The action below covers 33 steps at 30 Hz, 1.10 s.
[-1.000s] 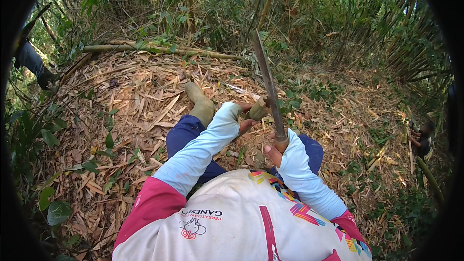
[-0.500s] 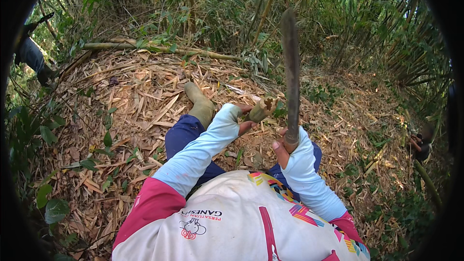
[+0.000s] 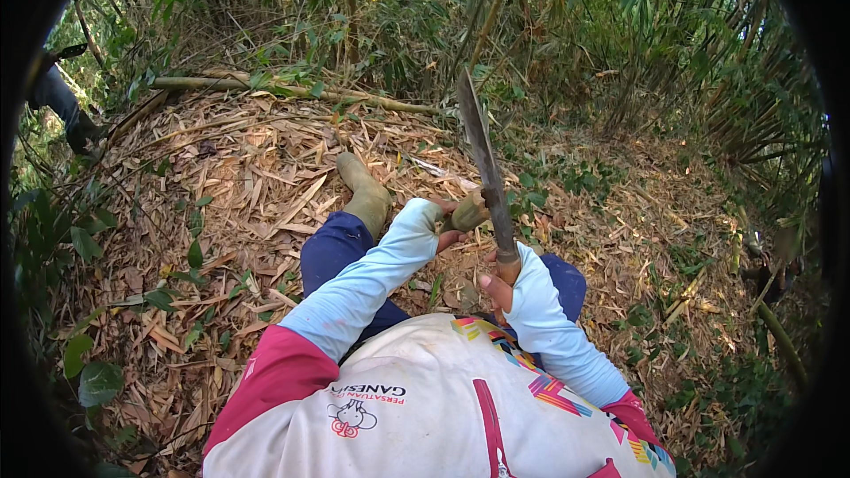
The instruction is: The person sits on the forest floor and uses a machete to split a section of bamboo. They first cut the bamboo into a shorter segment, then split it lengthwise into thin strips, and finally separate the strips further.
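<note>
My left hand [image 3: 451,239] is closed around a short bamboo piece [image 3: 467,213], whose cut upper end points up and to the right. In my right hand [image 3: 498,290] is the wooden handle of a machete [image 3: 483,152], with its long dark blade rising and leaning left. The lower blade crosses at the bamboo's cut end; whether the two touch I cannot tell. Both hands are in front of my lap, and pale blue sleeves cover part of each.
Dry bamboo leaves [image 3: 239,186] cover the ground. My olive boot [image 3: 365,188] stands ahead on the left. A bamboo pole [image 3: 354,98] lies across the far side, before dense bamboo growth. Another person's leg [image 3: 64,104] shows far left; a blurred person [image 3: 781,281] is at far right.
The machete has swung left and down, from nearly upright beside the bamboo to leaning across its cut end. My right hand has shifted slightly left and lower; my left hand is nearly unmoved.
</note>
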### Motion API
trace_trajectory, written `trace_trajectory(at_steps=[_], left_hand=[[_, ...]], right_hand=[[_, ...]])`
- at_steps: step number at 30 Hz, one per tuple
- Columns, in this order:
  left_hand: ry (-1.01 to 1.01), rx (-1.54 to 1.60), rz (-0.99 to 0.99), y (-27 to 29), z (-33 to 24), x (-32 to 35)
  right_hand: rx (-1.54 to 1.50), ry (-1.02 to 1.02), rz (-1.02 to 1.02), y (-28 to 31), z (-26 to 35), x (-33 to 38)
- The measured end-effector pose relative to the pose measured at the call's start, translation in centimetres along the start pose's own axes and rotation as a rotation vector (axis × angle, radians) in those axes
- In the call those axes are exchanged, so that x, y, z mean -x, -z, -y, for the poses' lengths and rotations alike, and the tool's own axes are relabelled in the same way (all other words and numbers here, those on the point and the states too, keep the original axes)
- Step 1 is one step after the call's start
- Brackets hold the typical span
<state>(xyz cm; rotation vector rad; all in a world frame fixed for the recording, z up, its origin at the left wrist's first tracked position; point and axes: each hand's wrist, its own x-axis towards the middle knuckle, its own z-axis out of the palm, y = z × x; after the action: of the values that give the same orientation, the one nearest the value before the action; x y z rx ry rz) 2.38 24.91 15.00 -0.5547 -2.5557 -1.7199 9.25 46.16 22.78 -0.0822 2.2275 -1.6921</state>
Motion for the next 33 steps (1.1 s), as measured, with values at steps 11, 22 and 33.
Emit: trace_trajectory(at_steps=[11,22,33], left_hand=[[-0.105,-0.024,-0.020,-0.3,0.9,-0.4],[-0.096,0.088,0.023,-0.2,1.4,-0.6],[0.101,-0.101,-0.233,-0.3,7.3,4.2]], right_hand=[[0.149,0.067,-0.142,-0.1,-1.0,0.2],[-0.373,0.575,-0.282,1.7,6.0,2.4],[0.245,0.021,-0.194,1.1,-4.7,-0.1]])
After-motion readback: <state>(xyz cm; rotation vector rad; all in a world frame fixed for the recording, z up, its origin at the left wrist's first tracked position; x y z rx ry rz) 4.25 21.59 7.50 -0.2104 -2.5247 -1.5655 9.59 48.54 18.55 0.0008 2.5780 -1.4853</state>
